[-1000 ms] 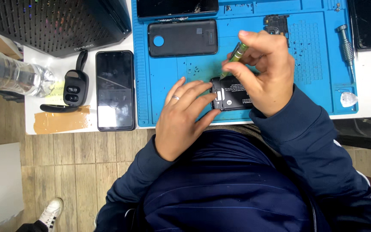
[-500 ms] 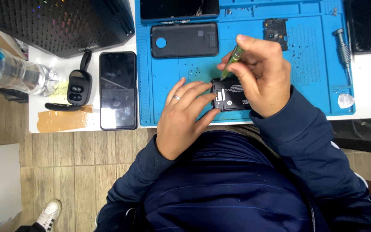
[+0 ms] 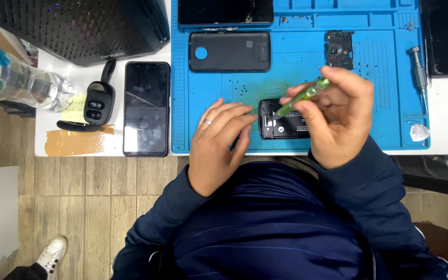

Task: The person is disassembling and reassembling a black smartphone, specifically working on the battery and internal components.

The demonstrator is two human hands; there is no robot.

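Screwdriver (image 3: 303, 97) in right hand (image 3: 338, 119) touches phone (image 3: 285, 126)

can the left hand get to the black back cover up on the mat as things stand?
Probably yes. The left hand rests on the mat beside the opened phone, and the bare mat between it and the back cover holds nothing in the way. It holds nothing itself.
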